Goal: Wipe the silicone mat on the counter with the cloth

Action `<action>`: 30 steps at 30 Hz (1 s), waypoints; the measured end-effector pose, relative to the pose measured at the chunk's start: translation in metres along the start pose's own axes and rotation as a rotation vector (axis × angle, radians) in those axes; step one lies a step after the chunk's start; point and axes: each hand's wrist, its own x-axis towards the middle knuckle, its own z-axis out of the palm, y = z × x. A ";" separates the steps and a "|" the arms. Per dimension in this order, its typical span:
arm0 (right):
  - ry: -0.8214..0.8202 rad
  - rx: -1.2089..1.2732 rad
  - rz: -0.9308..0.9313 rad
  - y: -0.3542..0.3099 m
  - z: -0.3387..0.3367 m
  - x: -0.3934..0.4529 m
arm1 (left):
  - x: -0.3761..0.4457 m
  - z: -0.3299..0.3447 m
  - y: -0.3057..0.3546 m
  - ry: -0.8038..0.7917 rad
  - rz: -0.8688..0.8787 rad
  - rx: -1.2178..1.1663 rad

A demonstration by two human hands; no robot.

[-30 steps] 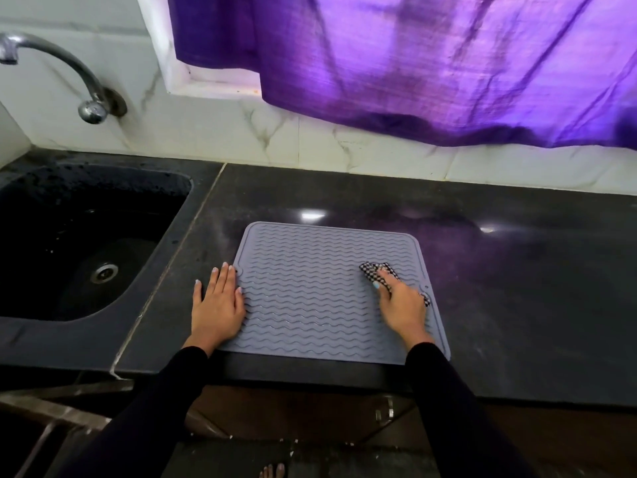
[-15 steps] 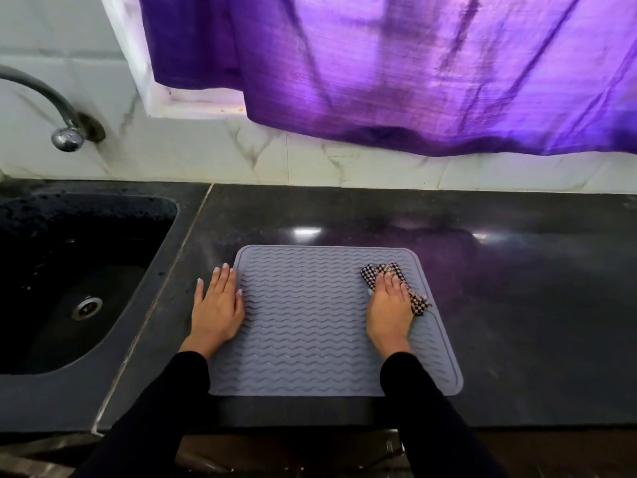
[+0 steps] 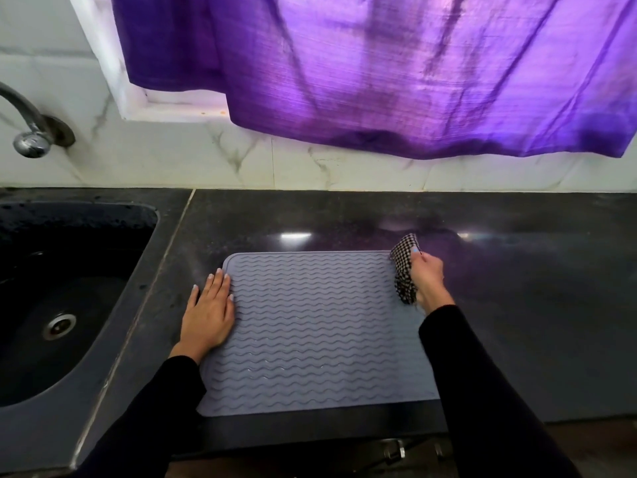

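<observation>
Right hand (image 3: 425, 279) moved to silicone mat (image 3: 310, 332) far-right corner, grip clenching checkered cloth (image 3: 404, 270); left hand (image 3: 208, 313) flat; wiping mid-way.

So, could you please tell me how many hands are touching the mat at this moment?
2. The left hand lies flat on the left edge of the silicone mat; the right hand is at its far right corner, holding the checked cloth. Contact under the cloth is hidden.
</observation>
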 end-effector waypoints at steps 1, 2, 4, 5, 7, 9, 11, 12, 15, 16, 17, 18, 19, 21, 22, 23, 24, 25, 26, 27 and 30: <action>0.038 -0.108 -0.088 -0.003 0.005 -0.004 | 0.000 0.001 0.000 0.005 0.000 -0.002; 0.038 -0.227 -0.199 -0.006 0.012 -0.010 | -0.001 0.001 -0.001 0.010 -0.001 -0.003; -0.078 -0.448 -0.366 0.003 0.033 -0.024 | -0.001 0.001 -0.001 0.018 0.001 -0.004; -0.133 -0.578 -0.434 0.014 0.046 -0.030 | -0.001 0.001 -0.002 0.023 0.004 -0.005; -0.133 -0.810 -0.573 0.034 0.062 -0.036 | -0.001 0.001 -0.002 0.034 0.010 -0.004; -0.107 -0.875 -0.609 0.042 0.064 -0.033 | -0.001 0.002 -0.003 0.043 0.010 -0.002; -0.118 -0.867 -0.630 0.044 0.059 -0.026 | -0.001 0.003 -0.003 0.051 0.015 0.001; -0.114 -0.865 -0.658 0.043 0.057 -0.025 | 0.000 0.003 -0.004 0.052 0.017 0.003; -0.136 -0.786 -0.647 0.038 0.053 -0.021 | -0.001 0.003 -0.003 0.050 0.017 0.008; -0.146 -0.759 -0.618 0.036 0.051 -0.016 | -0.001 0.002 -0.002 0.050 0.017 0.005; -0.179 -0.708 -0.570 0.035 0.048 -0.012 | -0.001 0.002 -0.002 0.051 0.018 -0.002; -0.229 -0.611 -0.506 0.029 0.044 -0.010 | -0.001 0.001 -0.002 0.054 0.019 -0.009; -0.281 -0.474 -0.429 0.023 0.041 -0.004 | -0.001 0.001 -0.002 0.053 0.017 -0.012; -0.338 -0.137 -0.203 0.004 0.035 -0.005 | -0.001 0.000 -0.001 0.045 0.012 -0.004; -0.326 0.022 -0.080 -0.003 0.036 -0.004 | -0.002 -0.001 0.000 0.045 0.011 -0.004; -0.287 0.134 0.001 -0.007 0.038 -0.005 | -0.002 -0.002 0.000 0.047 0.009 -0.009; -0.229 0.118 0.017 -0.008 0.042 -0.011 | -0.002 -0.002 0.000 0.049 0.007 -0.016; -0.167 0.029 -0.035 -0.006 0.047 -0.017 | -0.002 -0.003 0.000 0.051 0.005 -0.020; -0.114 -0.110 -0.125 -0.002 0.055 -0.024 | -0.002 -0.003 0.001 0.049 0.005 -0.019; -0.099 -0.273 -0.214 0.004 0.062 -0.036 | -0.002 -0.003 0.000 0.045 0.003 -0.017; -0.144 -0.676 -0.475 0.026 0.077 -0.061 | -0.002 -0.001 -0.001 0.037 0.001 -0.017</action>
